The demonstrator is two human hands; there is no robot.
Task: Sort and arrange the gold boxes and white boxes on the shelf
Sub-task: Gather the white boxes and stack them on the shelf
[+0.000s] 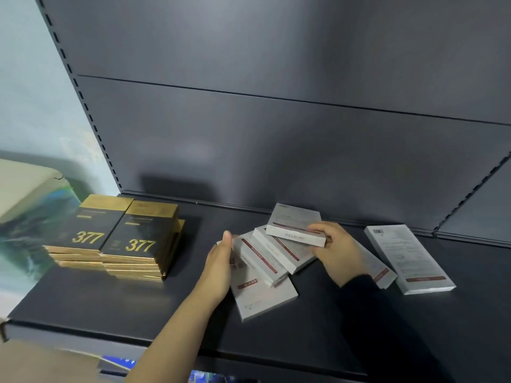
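Note:
Two neat stacks of black-and-gold boxes marked 377 (121,239) stand side by side at the left of the dark shelf (83,305). In the middle lies a loose, overlapping pile of white boxes with red stripes (265,288). My right hand (340,252) grips one white box (294,235) by its edge, lifted slightly above the pile. My left hand (221,264) rests flat against the pile's left side, thumb up, touching the boxes. One more white box (409,258) lies flat on its own at the right.
The shelf's dark back panel (276,134) rises right behind the boxes, with a slotted upright (83,100) at the left. A pale object with a green-blue pattern (27,211) sits beyond the shelf's left end. The shelf's front edge (110,341) runs below my arms.

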